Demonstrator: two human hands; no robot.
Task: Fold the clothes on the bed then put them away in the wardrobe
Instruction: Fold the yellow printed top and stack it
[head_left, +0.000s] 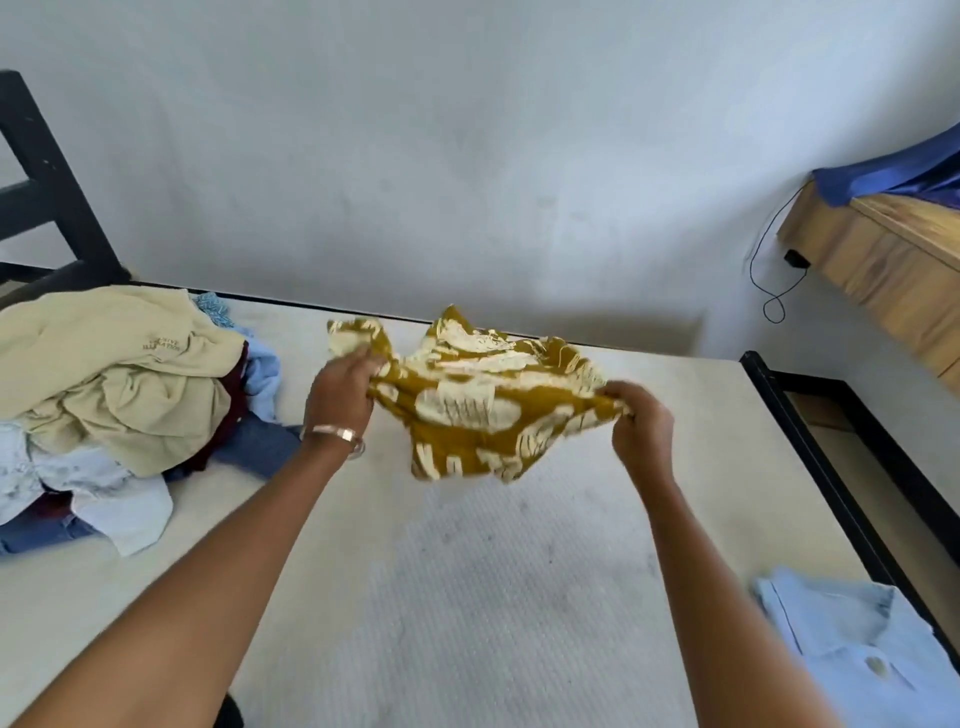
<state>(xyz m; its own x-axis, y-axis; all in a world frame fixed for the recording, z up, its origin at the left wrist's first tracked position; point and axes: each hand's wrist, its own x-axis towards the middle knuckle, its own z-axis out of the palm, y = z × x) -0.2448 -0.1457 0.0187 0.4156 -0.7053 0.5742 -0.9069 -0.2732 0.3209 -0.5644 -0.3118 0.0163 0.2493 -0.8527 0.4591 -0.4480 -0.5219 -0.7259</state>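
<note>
Two hands hold one garment between them: the left hand (345, 387) has its fingers curled into the mustard-and-cream printed cloth (478, 402) at its left edge, and the right hand (639, 421) pinches the cloth's right edge, fingers bunched on the fabric. The cloth hangs crumpled between them, lifted clear of the bed (467, 597), its long axis running left to right from one hand to the other, with loose folds drooping below and flaring up on the far side. Neither hand is the nearer; each is already on it, so the next move, as I judge it, is to pull the hands apart or shake the cloth out flat before lowering it onto the bare mattress just beneath. One bracelet (335, 433) sits on the left wrist. Outward, one unfolded pile (119, 395) lies at the left of the bed, well apart from the hands; at least four or five pieces show in it, beige, pale blue, dark red and denim, though the exact count cannot be told. One folded pale blue shirt (857, 654) lies at the near right corner. No wardrobe is in view.
</note>
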